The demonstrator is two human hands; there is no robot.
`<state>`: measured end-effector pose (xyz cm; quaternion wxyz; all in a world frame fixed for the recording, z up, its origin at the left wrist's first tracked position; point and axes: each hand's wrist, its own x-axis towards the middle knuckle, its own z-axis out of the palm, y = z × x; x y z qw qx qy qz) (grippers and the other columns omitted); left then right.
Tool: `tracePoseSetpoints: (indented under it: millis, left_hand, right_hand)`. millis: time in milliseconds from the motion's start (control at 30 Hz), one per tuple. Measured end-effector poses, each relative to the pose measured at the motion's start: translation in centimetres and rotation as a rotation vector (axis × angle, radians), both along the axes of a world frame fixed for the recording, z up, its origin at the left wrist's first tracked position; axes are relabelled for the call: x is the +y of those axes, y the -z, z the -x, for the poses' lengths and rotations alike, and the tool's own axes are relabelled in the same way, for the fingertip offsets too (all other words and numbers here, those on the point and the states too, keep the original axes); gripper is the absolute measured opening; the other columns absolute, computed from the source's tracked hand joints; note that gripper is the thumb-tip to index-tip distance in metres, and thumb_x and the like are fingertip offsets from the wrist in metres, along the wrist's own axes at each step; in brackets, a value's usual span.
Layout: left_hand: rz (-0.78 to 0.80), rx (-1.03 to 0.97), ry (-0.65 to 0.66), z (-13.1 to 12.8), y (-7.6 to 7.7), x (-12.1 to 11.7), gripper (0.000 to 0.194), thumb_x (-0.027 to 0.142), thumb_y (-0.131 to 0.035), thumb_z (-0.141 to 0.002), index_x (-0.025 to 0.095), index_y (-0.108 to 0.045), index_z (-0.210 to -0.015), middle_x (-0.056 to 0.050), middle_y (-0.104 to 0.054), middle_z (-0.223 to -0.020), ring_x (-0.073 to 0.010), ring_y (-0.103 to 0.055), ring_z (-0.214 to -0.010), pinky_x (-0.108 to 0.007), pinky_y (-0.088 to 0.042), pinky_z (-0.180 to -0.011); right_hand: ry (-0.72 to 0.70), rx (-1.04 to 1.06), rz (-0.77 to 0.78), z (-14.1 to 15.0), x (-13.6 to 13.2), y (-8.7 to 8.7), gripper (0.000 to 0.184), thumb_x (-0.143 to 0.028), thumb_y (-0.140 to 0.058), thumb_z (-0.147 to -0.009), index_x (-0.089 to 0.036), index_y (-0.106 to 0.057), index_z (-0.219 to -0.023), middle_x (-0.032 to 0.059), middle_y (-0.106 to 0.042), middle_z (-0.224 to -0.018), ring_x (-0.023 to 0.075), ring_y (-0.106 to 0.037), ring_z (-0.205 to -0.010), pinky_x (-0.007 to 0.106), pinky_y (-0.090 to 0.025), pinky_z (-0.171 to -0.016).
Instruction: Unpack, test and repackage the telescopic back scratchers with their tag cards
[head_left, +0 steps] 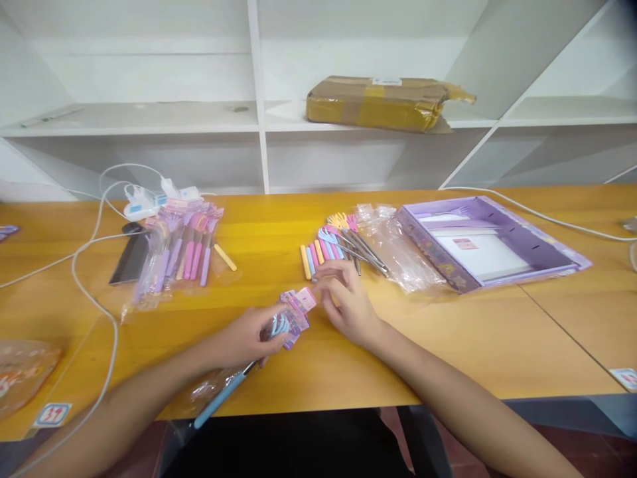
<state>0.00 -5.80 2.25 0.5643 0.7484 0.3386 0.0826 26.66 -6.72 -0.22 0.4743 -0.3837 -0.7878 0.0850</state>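
Note:
My left hand point(261, 335) is closed around a blue telescopic back scratcher point(222, 397). Its hand-shaped head points up and right, while the padded handle slants down past the table edge. Purple and pink printed cards point(297, 313) lie at the head, beside my fingers. My right hand point(347, 302) is just right of the cards, fingers loosely bent and apart, with nothing visible in them. Behind it lies a group of unwrapped back scratchers point(343, 242) with yellow, blue and pink heads and padded handles.
At left, several wrapped back scratchers point(186, 249) lie by a black flat object point(130, 255) and a white power strip point(142, 206) with cables. Clear plastic bags point(398, 255) touch an open purple box point(438, 265). A taped carton point(378, 103) sits on the shelf.

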Motion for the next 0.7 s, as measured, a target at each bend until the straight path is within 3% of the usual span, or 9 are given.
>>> tracePoseSetpoints:
  millis: [167,233,400,500,567,667,700]
  left_hand:
    - [-0.076,0.021,0.021,0.0,-0.2,0.3,0.038,0.035,-0.056,-0.104,0.025,-0.062,-0.14,0.003,-0.07,-0.079,-0.0096,-0.06,-0.053,-0.02,-0.048,-0.054]
    - [-0.106,0.032,0.024,0.2,-0.5,0.6,0.039,0.033,-0.057,-0.103,0.026,-0.062,-0.141,0.004,-0.069,-0.078,-0.0099,-0.059,-0.054,-0.02,-0.046,-0.053]
    - [-0.034,-0.016,-0.118,1.7,-1.0,1.6,0.039,0.041,-0.06,-0.103,0.022,-0.059,-0.138,0.006,-0.062,-0.071,-0.0104,-0.056,-0.049,-0.021,-0.045,-0.048]
    - [0.07,-0.159,-0.209,2.2,-0.8,2.3,0.049,0.052,-0.061,-0.103,0.02,-0.052,-0.14,0.008,-0.057,-0.063,-0.0123,-0.056,-0.047,-0.022,-0.046,-0.048]
    - [0.112,-0.224,-0.216,2.2,-0.6,2.5,0.053,0.056,-0.061,-0.103,0.019,-0.052,-0.14,0.006,-0.06,-0.064,-0.0138,-0.058,-0.05,-0.024,-0.049,-0.051]
    - [0.084,-0.231,-0.127,1.6,-0.4,2.4,0.047,0.053,-0.067,-0.101,0.02,-0.061,-0.133,-0.002,-0.073,-0.087,-0.0163,-0.068,-0.069,-0.027,-0.055,-0.065]
    - [0.072,-0.221,-0.074,1.4,-0.3,2.2,0.044,0.052,-0.069,-0.099,0.02,-0.065,-0.129,-0.004,-0.076,-0.097,-0.0172,-0.07,-0.077,-0.028,-0.056,-0.072]
  right_hand:
    - [-0.153,0.015,0.159,-0.2,0.3,-0.4,0.005,-0.026,-0.065,-0.103,-0.027,-0.066,-0.108,0.0094,-0.06,-0.119,0.0271,-0.062,-0.117,0.049,-0.057,-0.102]
    - [-0.118,0.072,0.166,0.0,0.4,-0.4,0.003,-0.028,-0.065,-0.104,-0.026,-0.067,-0.103,0.009,-0.06,-0.116,0.0259,-0.062,-0.112,0.047,-0.056,-0.099]
    - [0.101,0.186,0.191,-0.1,0.9,0.2,0.022,-0.03,-0.051,-0.111,-0.024,-0.066,-0.097,0.0083,-0.057,-0.107,0.0236,-0.06,-0.103,0.042,-0.054,-0.092]
    - [-0.004,0.045,0.289,-0.3,1.2,0.9,0.031,-0.039,-0.046,-0.113,-0.023,-0.068,-0.098,0.0091,-0.058,-0.106,0.0243,-0.061,-0.103,0.043,-0.054,-0.094]
    - [-0.111,-0.029,0.329,0.0,1.1,1.2,0.039,-0.054,-0.048,-0.11,-0.023,-0.069,-0.119,0.0123,-0.06,-0.118,0.028,-0.061,-0.115,0.047,-0.053,-0.103]
    - [-0.245,-0.014,0.328,1.3,0.2,0.3,0.073,-0.075,-0.058,-0.097,-0.023,-0.055,-0.147,0.0157,-0.061,-0.135,0.0324,-0.06,-0.125,0.051,-0.051,-0.11]
    - [-0.269,0.008,0.344,1.8,-0.2,-0.4,0.069,-0.074,-0.059,-0.098,-0.023,-0.058,-0.144,0.0142,-0.064,-0.13,0.0307,-0.063,-0.119,0.048,-0.054,-0.106]
